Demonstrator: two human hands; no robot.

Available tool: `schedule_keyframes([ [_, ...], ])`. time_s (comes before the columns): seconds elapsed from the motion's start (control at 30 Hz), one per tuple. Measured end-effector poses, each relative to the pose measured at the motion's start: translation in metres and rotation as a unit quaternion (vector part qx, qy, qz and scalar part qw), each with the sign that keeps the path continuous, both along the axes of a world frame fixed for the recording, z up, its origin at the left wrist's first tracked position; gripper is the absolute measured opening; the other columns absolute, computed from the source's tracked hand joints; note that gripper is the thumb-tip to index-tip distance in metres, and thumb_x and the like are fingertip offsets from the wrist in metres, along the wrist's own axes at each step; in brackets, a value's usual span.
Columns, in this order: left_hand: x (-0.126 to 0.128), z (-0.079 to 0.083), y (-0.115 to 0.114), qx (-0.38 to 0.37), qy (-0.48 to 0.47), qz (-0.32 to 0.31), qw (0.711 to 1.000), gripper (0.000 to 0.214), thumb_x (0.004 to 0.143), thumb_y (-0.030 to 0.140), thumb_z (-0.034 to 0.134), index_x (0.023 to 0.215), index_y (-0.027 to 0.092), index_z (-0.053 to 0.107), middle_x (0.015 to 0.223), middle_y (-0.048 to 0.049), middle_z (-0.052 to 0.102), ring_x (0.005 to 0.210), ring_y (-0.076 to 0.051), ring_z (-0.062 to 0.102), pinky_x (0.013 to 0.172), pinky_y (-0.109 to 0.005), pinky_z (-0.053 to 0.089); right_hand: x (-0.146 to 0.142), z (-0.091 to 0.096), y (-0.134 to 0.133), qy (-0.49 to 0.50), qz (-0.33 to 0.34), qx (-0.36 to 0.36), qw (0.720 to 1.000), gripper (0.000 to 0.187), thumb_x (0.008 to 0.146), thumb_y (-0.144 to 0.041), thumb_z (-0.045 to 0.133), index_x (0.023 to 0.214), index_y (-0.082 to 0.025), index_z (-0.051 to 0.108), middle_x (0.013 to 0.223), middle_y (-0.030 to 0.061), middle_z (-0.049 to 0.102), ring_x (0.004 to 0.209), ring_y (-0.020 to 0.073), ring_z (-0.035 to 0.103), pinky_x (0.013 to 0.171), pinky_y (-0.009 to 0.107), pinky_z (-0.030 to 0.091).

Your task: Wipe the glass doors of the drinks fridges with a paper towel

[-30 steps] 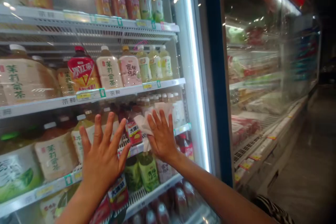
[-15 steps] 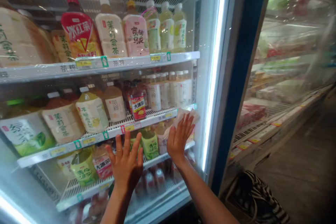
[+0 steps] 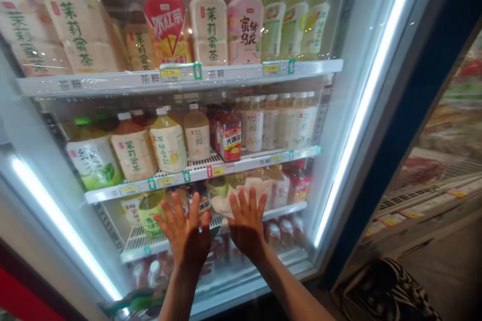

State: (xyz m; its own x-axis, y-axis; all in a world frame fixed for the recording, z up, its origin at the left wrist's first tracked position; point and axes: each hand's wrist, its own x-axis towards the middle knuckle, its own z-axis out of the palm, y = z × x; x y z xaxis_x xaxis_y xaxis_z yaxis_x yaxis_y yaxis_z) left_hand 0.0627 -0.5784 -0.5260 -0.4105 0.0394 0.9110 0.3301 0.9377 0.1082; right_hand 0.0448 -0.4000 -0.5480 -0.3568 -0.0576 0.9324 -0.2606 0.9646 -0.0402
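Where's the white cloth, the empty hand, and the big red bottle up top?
Crumpled white cloth (image 3: 223, 204): head view, bare edge left of the right hand (image 3: 246, 225).
Empty left hand (image 3: 186, 234): head view, back of the hand.
Red-capped plastic bottle, red label (image 3: 164, 12): head view, middle of the label.

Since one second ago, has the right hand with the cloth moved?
Yes. The right hand with its cloth went down, from level with the shelf under the red-label bottle to below it.
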Motion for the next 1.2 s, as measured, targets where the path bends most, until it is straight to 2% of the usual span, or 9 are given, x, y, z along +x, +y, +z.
schedule_keyframes([
  [0.07,0.004,0.001,-0.018,0.009,-0.002,0.01,1.0,0.074,0.091,0.023,0.062,0.157,0.034,0.031,0.17,-0.0064,-0.004,0.155,-0.044,-0.004,0.118,-0.08,0.002,0.003,-0.001,-0.019,0.006,0.001,0.007,1.0,0.079,0.097,-0.018,0.042,0.165,-0.025,0.002,0.172,0.0095,0.011,0.159,0.0342,-0.001,0.122,0.075,0.014],
  [0.2,0.011,0.005,-0.053,0.006,0.004,0.037,0.999,0.083,0.092,0.024,0.06,0.161,0.035,0.015,0.171,-0.0103,-0.006,0.155,-0.043,-0.008,0.116,-0.082,0.002,0.005,0.002,-0.058,0.018,-0.043,-0.13,0.99,0.078,0.098,-0.018,0.037,0.164,-0.019,-0.003,0.172,0.0134,0.003,0.158,0.0373,-0.005,0.118,0.079,0.013],
  [0.3,0.012,0.008,-0.074,0.013,0.004,0.054,0.998,0.083,0.094,0.025,0.057,0.162,0.033,0.01,0.171,-0.0125,-0.01,0.156,-0.042,-0.011,0.115,-0.083,0.003,0.009,0.009,-0.091,-0.004,-0.007,-0.065,0.998,0.076,0.099,-0.022,0.038,0.165,-0.019,-0.001,0.172,0.014,0.009,0.158,0.04,-0.004,0.117,0.081,0.015],
  [0.37,0.011,0.008,-0.085,0.016,0.003,0.059,0.998,0.082,0.095,0.026,0.056,0.162,0.033,0.01,0.171,-0.0122,-0.012,0.156,-0.042,-0.013,0.116,-0.082,0.002,0.01,0.025,-0.106,-0.006,0.007,-0.031,0.999,0.077,0.099,-0.022,0.039,0.165,-0.02,0.001,0.171,0.0139,0.014,0.158,0.0395,-0.002,0.118,0.08,0.015],
  [0.53,0.012,0.008,-0.095,0.021,0.001,0.058,0.998,0.08,0.096,0.028,0.056,0.162,0.031,0.011,0.171,-0.0127,-0.01,0.157,-0.042,-0.009,0.119,-0.079,0.002,0.004,0.066,-0.117,0.028,-0.006,-0.085,0.996,0.081,0.098,-0.02,0.042,0.164,-0.022,-0.005,0.172,0.0114,0.009,0.158,0.0366,-0.006,0.12,0.078,0.009],
  [0.73,0.017,0.008,-0.079,0.037,0.007,0.069,0.997,0.078,0.096,0.028,0.053,0.162,0.029,0.012,0.17,-0.0153,-0.008,0.156,-0.045,-0.006,0.118,-0.082,0.007,0.01,0.031,-0.117,0.004,0.006,-0.02,1.0,0.077,0.098,-0.021,0.039,0.165,-0.019,0.0,0.172,0.0096,0.006,0.158,0.0359,-0.007,0.121,0.076,0.011],
  [0.93,0.016,0.011,-0.049,0.043,0.009,0.028,0.999,0.075,0.095,0.028,0.056,0.161,0.027,0.021,0.17,-0.0152,-0.006,0.155,-0.045,-0.005,0.119,-0.08,0.004,0.002,0.062,-0.092,0.037,-0.007,-0.06,0.997,0.083,0.097,-0.021,0.045,0.165,-0.021,-0.003,0.172,0.0118,0.01,0.158,0.0361,-0.004,0.121,0.077,0.011],
  [1.1,0.014,0.016,-0.016,0.026,0.006,0.018,0.999,0.084,0.094,0.025,0.057,0.162,0.034,0.008,0.171,-0.0116,-0.008,0.156,-0.043,-0.008,0.119,-0.08,0.004,0.005,0.028,-0.067,0.011,-0.013,-0.049,0.999,0.08,0.097,-0.021,0.044,0.165,-0.022,0.002,0.17,0.0136,0.017,0.158,0.0392,0.005,0.118,0.078,0.019],
  [1.2,0.014,0.018,0.005,0.023,-0.001,0.017,1.0,0.083,0.094,0.023,0.056,0.162,0.034,0.008,0.171,-0.0113,-0.008,0.156,-0.043,-0.007,0.119,-0.081,0.004,0.001,0.039,-0.039,0.016,-0.019,-0.059,0.998,0.081,0.097,-0.021,0.043,0.165,-0.023,-0.001,0.171,0.0139,0.016,0.158,0.0391,0.003,0.119,0.079,0.016],
])
